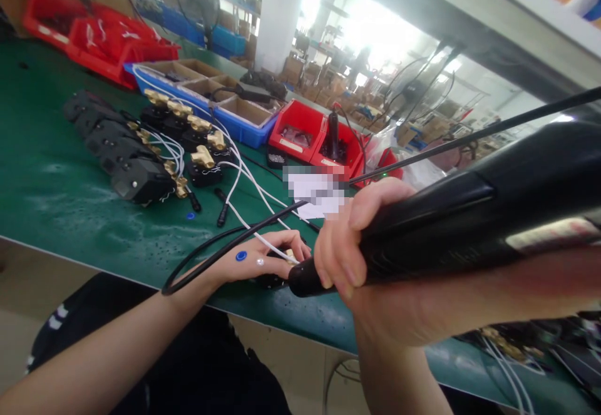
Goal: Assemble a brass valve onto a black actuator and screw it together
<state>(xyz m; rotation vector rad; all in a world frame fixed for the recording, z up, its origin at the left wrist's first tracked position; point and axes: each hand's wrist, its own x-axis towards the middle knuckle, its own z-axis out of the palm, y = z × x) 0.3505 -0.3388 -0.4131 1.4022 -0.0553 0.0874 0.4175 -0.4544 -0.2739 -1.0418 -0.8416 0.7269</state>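
Observation:
A black electric screwdriver (422, 221) lies across the right side of the view, my right hand (340, 246) wrapped round its front part. Its nose points left and reaches my left hand (267, 253). That hand's fingers are curled round a black unit (271, 279), mostly hidden, at the bench's front edge. A little brass and a white cable (263, 240) show by the fingers. The screwdriver tip is too hidden to tell whether it touches the unit. Two round stickers, one of them a blue sticker (241, 256), are on the left hand.
Several black units with brass fittings (203, 157) and white cables stand on the green bench (61, 196). Behind are a blue divided tray (248, 133) and red bins (293, 143). A black cord (206, 258) loops over my left wrist. More brass-fitted parts (509, 349) lie at right.

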